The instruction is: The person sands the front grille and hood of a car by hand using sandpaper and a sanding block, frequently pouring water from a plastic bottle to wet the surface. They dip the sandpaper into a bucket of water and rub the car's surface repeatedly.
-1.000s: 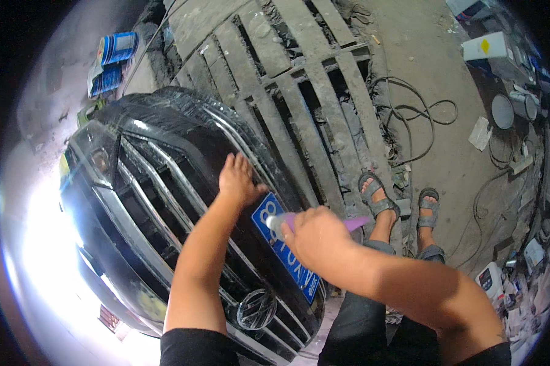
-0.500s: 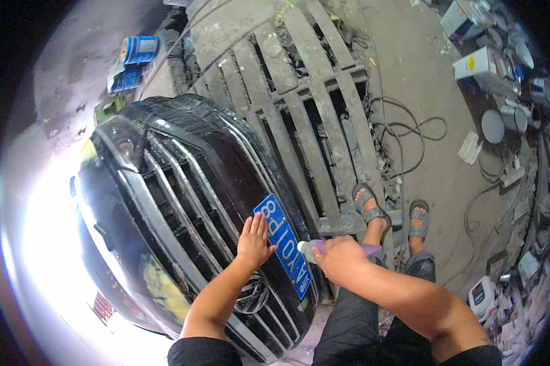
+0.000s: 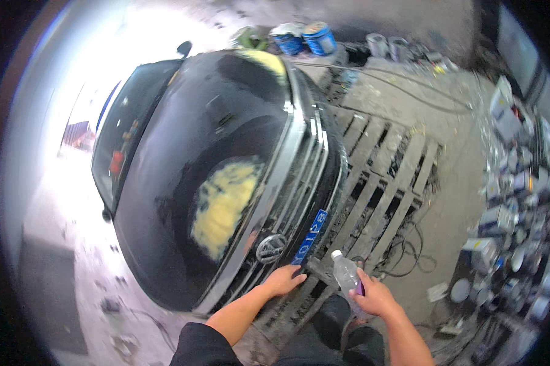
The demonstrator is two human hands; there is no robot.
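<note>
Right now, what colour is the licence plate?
The licence plate is blue with pale characters, seen best in the head view.

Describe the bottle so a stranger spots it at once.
Start at the dark car and find the blue plate on its front. Just right of the plate's lower end in the picture, the person's right hand holds the bottle. Unlike the flat blue plate, it is see-through with a white cap.

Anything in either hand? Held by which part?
Right hand: clear bottle, by its body, plus a purple item, part unclear. Left hand: at the near end of the blue plate, no hold visible.
</note>
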